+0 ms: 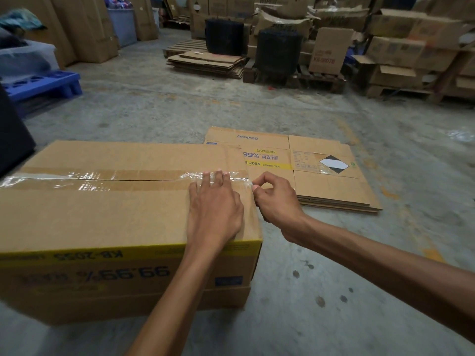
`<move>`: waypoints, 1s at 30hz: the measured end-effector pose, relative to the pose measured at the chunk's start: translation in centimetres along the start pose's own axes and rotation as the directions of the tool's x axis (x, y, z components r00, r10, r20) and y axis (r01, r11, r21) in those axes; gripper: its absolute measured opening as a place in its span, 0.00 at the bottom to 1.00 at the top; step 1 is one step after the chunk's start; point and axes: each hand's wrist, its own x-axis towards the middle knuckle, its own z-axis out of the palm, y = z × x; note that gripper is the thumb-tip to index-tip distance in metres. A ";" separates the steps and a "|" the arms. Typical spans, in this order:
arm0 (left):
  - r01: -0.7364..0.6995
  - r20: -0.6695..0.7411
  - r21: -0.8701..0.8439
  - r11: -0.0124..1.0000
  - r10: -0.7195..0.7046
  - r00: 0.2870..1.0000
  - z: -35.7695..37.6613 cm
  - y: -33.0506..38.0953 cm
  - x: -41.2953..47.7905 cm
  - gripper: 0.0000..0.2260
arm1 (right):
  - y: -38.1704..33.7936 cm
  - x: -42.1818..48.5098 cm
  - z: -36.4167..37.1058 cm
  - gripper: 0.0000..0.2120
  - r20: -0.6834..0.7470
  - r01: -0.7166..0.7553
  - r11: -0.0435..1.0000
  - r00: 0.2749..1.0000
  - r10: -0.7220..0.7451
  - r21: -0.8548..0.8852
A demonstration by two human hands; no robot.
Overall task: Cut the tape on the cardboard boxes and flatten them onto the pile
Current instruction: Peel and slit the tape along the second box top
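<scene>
Right now the sealed cardboard box (123, 219) sits on the concrete floor (334, 278) close in front of the person, its top seam covered by a strip of clear tape (102, 179) running the length of the lid. The left hand (214, 214) lies flat on the lid near the right end, fingers spread and holding nothing, fingertips resting on the tape; judging by the posture, it is there to pin the flaps down and steady the box while the other hand works. The right hand (276, 199) is curled at the box's right edge, thumb and forefinger pinched together just where the tape wraps over the corner. Whether it holds a small blade or only the loose tape end cannot be told, since nothing shows between the fingers. The tape there looks wrinkled and partly lifted, which suggests the seam is being opened from this end.

Just beyond the box, touching or nearly so, lies the pile of flattened boxes (321, 181), several sheets stacked on the floor with printed sides up. Its nearness probably lets each opened box be folded straight across onto it. This box is not yet cut, so the step in hand is the start of the seam. Farther back stand wooden pallets (185, 46) and more stacked cartons (331, 50).
</scene>
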 end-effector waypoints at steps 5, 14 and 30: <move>0.003 -0.019 -0.004 1.000 -0.004 1.000 -0.2 -0.1 -0.1 0.25 | -0.1 -0.6 -0.6 0.05 0.026 -0.005 0.999 1.000 0.007 -0.051; -0.001 0.000 0.008 1.000 0.001 1.000 0.3 0.3 0.6 0.26 | 5.5 1.2 -2.3 0.05 -0.036 0.273 0.830 0.943 -0.331 -0.487; 0.001 -0.035 0.045 0.999 0.001 0.999 0.7 -0.1 1.3 0.27 | 20.8 -0.9 1.9 0.21 0.413 0.315 0.410 0.894 0.175 -0.856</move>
